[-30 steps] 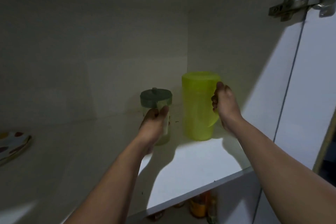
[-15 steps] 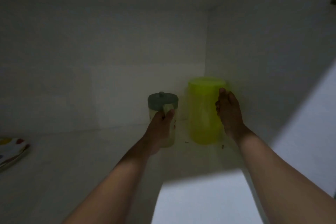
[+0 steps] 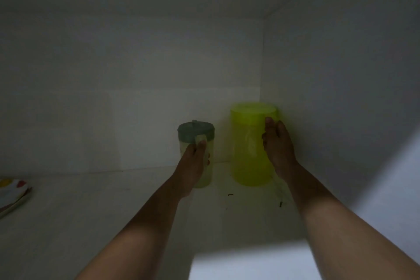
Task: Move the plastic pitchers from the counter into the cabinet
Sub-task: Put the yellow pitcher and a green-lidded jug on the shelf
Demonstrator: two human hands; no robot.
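The dim white interior of a cabinet [image 3: 159,52] fills the frame, its back wall and right side wall meeting in a corner at upper right, with a pale shelf [image 3: 91,211] running across the lower half and a brighter patch of light falling on its front edge at bottom centre. At the far left edge, a plate [image 3: 11,191] with coloured spots lies on the shelf, cut off by the frame. Right of centre, the person's left hand [image 3: 193,164] is closed around the handle of a small pale pitcher [image 3: 204,157] with a grey-green lid [image 3: 196,131]; the thumb presses on top of the handle just under the lid, and the other fingers are hidden behind the hand. The small pitcher stands upright on the shelf near the back wall. Just beside it to the right, apart from it by a narrow gap, stands a taller yellow-green pitcher [image 3: 247,150], also upright on the shelf and tucked into the back right corner. The right hand [image 3: 278,145] is wrapped around that pitcher's right side, where its handle would be, fingers curled and thumb lying against the upper wall. Both bare forearms reach in from the bottom of the frame. A few small dark specks [image 3: 281,204] dot the shelf in front of the taller pitcher.
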